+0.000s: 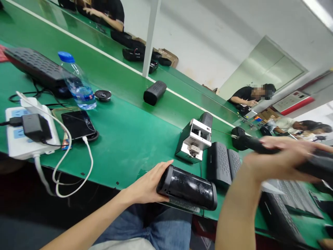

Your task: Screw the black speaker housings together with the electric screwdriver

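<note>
Head view: the left hand (153, 182) is clamped around the left end of a glossy black case (192, 191), thumb on the near side and fingers over the top. That case sits lower center of the frame, lying on its side at the near edge of the green table (127, 139).

Right hand (283, 156) is over at the right of the frame, wrapped around a long dark tool (256, 144) pointing left, with a thin tip. Kinda blurry there, so I can't tell exactly how the fingers sit.

Just above the case is a boxy white-and-black machine (194, 142), and right of that, 2 dark slotted covers (220, 163) stand side by side. Left side of the frame has a white power strip (28, 132), a phone (79, 124) with a white cable plugged in, a blue-capped water bottle (82, 92) and 1 round speaker driver (103, 95). Also 1 co-worker in a dark top (111, 15) at upper left.
</note>
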A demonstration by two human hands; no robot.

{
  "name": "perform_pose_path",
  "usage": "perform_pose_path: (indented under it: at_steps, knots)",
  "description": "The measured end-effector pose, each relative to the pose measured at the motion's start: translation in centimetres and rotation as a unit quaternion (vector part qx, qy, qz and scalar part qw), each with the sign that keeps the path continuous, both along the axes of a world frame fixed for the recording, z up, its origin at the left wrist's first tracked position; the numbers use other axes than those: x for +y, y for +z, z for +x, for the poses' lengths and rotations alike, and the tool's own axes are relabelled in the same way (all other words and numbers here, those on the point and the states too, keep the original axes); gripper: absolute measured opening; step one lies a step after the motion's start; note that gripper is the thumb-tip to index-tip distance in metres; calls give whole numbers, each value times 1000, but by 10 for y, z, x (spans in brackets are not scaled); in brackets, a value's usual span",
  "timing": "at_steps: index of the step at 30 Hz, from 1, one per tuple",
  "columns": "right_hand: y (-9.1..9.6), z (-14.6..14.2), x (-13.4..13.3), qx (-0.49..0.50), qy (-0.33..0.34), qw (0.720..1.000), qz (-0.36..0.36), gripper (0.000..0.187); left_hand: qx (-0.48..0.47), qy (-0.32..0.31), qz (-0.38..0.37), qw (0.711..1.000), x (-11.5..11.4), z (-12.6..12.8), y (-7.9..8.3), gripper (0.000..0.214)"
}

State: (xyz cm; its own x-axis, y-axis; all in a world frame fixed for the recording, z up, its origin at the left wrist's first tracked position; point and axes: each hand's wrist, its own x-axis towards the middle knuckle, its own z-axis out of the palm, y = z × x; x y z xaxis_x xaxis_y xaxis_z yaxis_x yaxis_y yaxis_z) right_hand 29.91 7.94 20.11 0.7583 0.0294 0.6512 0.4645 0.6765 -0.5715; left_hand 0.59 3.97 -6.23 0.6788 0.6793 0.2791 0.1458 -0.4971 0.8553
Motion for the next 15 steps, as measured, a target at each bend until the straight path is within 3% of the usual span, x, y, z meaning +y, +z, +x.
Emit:
perform_pose_path:
  at_steps: [1,3,7,10,15]
  knots:
    - [-4,-2,17,-44,6,999,15,45,3,2,-5,1000,0,0,1,146]
    - [-8,-7,31,-75,43,996,-25,31,4,5,-15,1000,-1,0,2,147]
    - [4,-18,-2,-71,65,995,-11,32,5,-1,-26,1000,-1,0,3,151]
    - [15,-32,-29,-62,122,989,-58,30,5,0,-26,1000,0,0,4,154]
    - [-3,-53,-13,-82,190,971,-124,24,-2,-4,-28,1000,0,-1,5,146]
